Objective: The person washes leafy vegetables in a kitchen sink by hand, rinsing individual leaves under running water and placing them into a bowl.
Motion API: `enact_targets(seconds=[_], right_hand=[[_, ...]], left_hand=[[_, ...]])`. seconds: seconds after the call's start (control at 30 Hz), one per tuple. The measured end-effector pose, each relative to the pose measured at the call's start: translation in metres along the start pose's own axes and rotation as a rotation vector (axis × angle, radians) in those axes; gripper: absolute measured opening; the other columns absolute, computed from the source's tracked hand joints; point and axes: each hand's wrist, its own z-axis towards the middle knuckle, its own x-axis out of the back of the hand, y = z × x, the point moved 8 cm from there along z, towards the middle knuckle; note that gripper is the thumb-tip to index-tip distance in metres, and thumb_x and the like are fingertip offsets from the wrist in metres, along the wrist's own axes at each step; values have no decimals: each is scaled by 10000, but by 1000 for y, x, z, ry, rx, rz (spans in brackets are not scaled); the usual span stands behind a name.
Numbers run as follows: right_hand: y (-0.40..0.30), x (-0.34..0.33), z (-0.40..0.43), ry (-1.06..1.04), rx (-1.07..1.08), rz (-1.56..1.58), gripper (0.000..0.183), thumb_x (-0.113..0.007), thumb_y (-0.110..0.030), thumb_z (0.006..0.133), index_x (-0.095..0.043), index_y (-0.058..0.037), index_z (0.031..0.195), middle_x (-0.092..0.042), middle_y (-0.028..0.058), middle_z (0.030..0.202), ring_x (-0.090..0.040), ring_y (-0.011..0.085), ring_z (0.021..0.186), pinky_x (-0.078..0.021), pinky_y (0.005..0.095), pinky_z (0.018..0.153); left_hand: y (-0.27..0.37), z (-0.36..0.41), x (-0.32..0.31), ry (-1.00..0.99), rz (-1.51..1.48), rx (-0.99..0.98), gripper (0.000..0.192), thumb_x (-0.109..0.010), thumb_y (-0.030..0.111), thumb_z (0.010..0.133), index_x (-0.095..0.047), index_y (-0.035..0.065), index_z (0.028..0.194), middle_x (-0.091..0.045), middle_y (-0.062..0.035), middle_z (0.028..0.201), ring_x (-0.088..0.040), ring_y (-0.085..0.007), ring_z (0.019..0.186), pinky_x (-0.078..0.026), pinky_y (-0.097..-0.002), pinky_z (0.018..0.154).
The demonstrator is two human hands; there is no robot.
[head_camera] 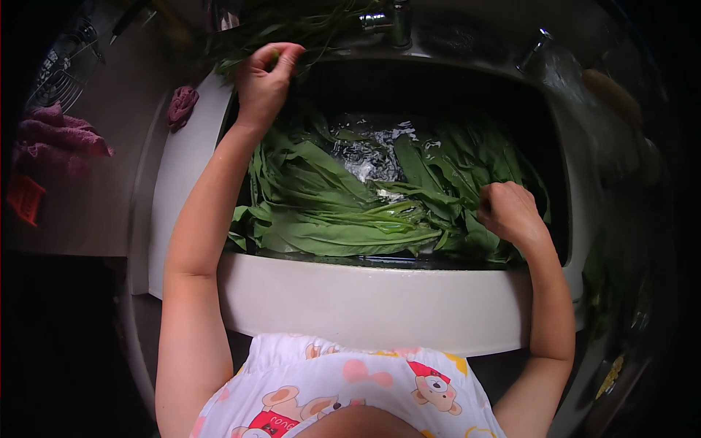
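Long green leafy vegetables (328, 232) lie in water in a dark sink basin with a broad white rim (372, 306). My left hand (268, 76) is raised over the basin's back left corner, thumb and fingers pinched round a small green piece, beside a heap of thin green stems (296, 24) behind the sink. Over the leaves on the right side hangs my right hand (509, 211), its fingers curled; whether anything is inside them is hidden. Water ripples between the leaves in the middle of the basin.
A chrome faucet (383, 22) stands behind the basin. On the left rim lies a crumpled pink cloth (182, 107); farther left are another pink cloth (65, 134), an orange plastic object (26, 200) and a round wire rack (63, 71). Greens also lie at the far right.
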Motion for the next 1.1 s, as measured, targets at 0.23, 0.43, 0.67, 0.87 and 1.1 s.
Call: enact_targets(seconds=[0.23, 0.43, 0.67, 0.87, 1.1], right_hand=[[-18, 52, -14, 145, 114, 618, 120, -589, -99, 699, -598, 13, 740, -561, 80, 614, -510, 144, 528, -410, 274, 508], [-12, 55, -22, 51, 193, 838, 144, -580, -122, 814, -569, -6, 731, -522, -10, 656, -445, 40, 551, -344, 194, 472], [-18, 36, -12, 75, 78, 1507, 166, -512, -215, 918, -539, -59, 866, -567, -6, 753, -519, 69, 621, -419, 205, 509], [-20, 39, -10, 16, 128, 1714, 144, -512, -230, 929, -521, -100, 869, -478, -51, 666, -401, 3, 541, -292, 153, 437], [-11, 43, -9, 78, 205, 1431, 155, -522, -178, 911, -523, -63, 807, -418, -77, 615, -332, -2, 514, -247, 171, 441]], left_hand=[[0, -68, -115, -630, -227, 467, 188, -715, 196, 784, -703, 30, 871, -556, 2, 645, -434, -53, 528, -335, -199, 477], [40, -79, -148, -768, -563, 656, 226, -718, 187, 782, -680, 11, 918, -612, -22, 653, -420, -35, 491, -302, -175, 434], [105, -93, -168, -659, -420, 89, 131, -721, 86, 758, -696, 17, 865, -653, -21, 757, -556, -46, 630, -442, -169, 570], [78, -86, -163, -626, -478, 257, 284, -683, 140, 809, -627, 15, 1058, -633, -13, 859, -559, -44, 745, -459, -185, 663], [81, -105, -179, -966, -491, 284, 190, -619, 170, 863, -655, -5, 929, -619, 12, 755, -531, -50, 698, -426, -197, 636]])
